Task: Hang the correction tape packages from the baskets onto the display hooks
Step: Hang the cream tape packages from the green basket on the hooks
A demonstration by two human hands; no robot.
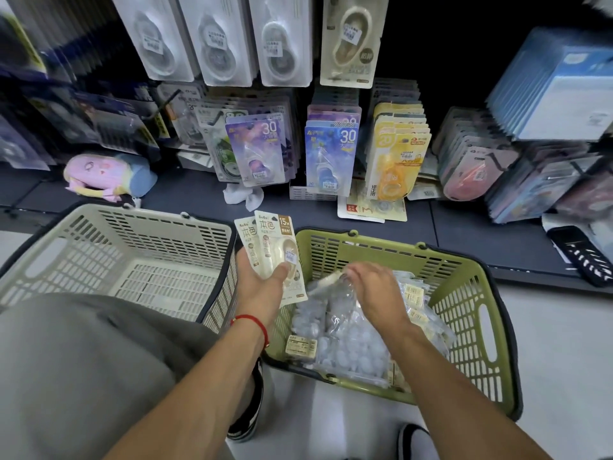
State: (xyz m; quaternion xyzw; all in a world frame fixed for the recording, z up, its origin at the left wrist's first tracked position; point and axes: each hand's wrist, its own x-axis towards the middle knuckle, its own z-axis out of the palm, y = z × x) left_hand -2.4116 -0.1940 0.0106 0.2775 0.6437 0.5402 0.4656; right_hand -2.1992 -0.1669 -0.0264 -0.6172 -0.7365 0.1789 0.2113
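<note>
My left hand [262, 277] holds a small fan of cream correction tape packages [275, 244] upright between the two baskets, thumb pressed on the front one. My right hand [371, 287] reaches into the green basket [464, 283] and pinches another package [326, 280] at its far left, fingers curled down on it. The basket holds several more packages in clear blisters [348, 340]. Above, rows of tape packages hang on display hooks [348, 38].
A beige basket [99, 257] stands at the left with nothing visible inside. A dark low shelf [464, 227] runs behind both baskets, with a pink plush case [96, 174], loose packs and a dark device [580, 257] on it. My knee fills the lower left.
</note>
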